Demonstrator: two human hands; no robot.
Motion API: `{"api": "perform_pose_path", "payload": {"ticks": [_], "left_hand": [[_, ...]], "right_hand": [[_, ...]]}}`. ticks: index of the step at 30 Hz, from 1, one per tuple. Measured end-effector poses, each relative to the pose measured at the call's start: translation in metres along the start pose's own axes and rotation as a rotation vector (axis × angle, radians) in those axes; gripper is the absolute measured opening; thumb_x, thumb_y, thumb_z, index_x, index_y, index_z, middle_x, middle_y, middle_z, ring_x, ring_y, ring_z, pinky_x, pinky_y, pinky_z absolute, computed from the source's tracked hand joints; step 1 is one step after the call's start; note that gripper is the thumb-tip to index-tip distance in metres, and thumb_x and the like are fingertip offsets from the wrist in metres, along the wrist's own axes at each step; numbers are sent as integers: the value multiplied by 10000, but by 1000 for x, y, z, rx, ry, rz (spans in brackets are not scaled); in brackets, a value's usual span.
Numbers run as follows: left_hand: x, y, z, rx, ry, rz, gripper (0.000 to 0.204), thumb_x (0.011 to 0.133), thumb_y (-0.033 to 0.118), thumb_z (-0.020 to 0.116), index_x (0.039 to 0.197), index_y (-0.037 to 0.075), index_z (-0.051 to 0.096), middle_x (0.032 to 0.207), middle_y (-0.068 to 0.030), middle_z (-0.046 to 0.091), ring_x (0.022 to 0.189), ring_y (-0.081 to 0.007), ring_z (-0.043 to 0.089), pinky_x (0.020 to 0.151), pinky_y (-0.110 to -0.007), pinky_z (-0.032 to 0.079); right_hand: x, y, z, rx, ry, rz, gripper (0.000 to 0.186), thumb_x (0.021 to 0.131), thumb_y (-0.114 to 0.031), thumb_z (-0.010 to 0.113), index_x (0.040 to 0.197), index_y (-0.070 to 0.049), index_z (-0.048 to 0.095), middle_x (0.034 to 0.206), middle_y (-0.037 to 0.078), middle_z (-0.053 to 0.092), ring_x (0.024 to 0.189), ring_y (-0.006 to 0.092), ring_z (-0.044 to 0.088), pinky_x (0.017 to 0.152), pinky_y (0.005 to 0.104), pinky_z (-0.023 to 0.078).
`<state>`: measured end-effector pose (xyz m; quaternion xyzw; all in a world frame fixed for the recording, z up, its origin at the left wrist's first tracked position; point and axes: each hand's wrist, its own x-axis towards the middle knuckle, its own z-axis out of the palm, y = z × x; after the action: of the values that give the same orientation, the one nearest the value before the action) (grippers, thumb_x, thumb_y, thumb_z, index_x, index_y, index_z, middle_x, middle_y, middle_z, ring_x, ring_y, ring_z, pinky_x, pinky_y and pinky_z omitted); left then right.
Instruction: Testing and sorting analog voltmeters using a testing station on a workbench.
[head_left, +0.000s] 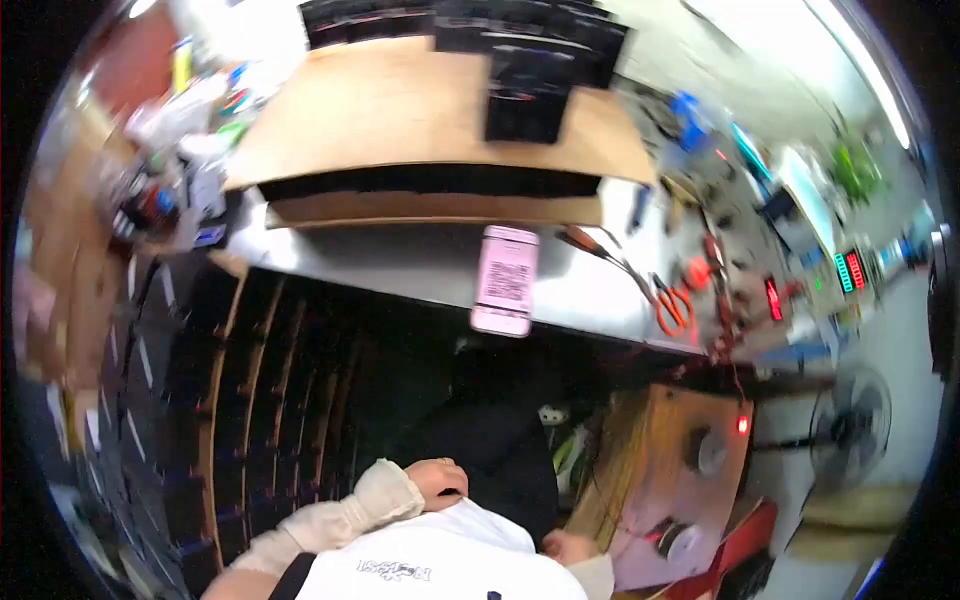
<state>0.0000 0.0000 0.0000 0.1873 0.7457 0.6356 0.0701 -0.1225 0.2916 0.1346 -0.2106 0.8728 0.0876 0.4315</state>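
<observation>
My left hand [437, 481] is at my waist in front of the white shirt [450, 550], its fingers curled; a dark gap or dark thing shows beneath them, too unclear to name. A pale sleeve cover [385, 495] wraps that wrist. Low on the other side of the shirt is my right hand [570, 547], partly hidden and blurred, so its fingers cannot be read. Both are off the bench. Nearest ahead, a phone [506, 280] lies face up on the metal bench top [400, 268], a square code on its pink screen.
Black box-like items [530, 95] stand on a cardboard box [390, 110]. Right of the phone are orange-handled scissors [673, 308] and a brown-handled tool [588, 243]. Dark trays or boxes [260, 380] are stacked at left. A wooden box with spools [680, 480] and a fan [855, 420] are at right.
</observation>
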Motion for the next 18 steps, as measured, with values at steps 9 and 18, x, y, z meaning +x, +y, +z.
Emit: {"api": "perform_pose_path", "payload": {"ticks": [9,18], "left_hand": [[-16,41,-157,591,1045,-129,448,788,65,695,1214,19,563,1140,-93,559,936,-202,539,853,-332,452],[35,10,-286,1354,1177,-903,1067,690,676,707,1531,200,255,1274,-237,478,1119,-436,502,923,-582,408]], "right_hand": [[60,-124,52,699,335,-362,471,847,-382,707,1164,-43,625,940,147,713,853,271,707,738,381,559],[19,-93,37,420,1025,665,340,878,-319,675,1013,-12,620,794,222,596,790,380,604,704,507,471]]}}
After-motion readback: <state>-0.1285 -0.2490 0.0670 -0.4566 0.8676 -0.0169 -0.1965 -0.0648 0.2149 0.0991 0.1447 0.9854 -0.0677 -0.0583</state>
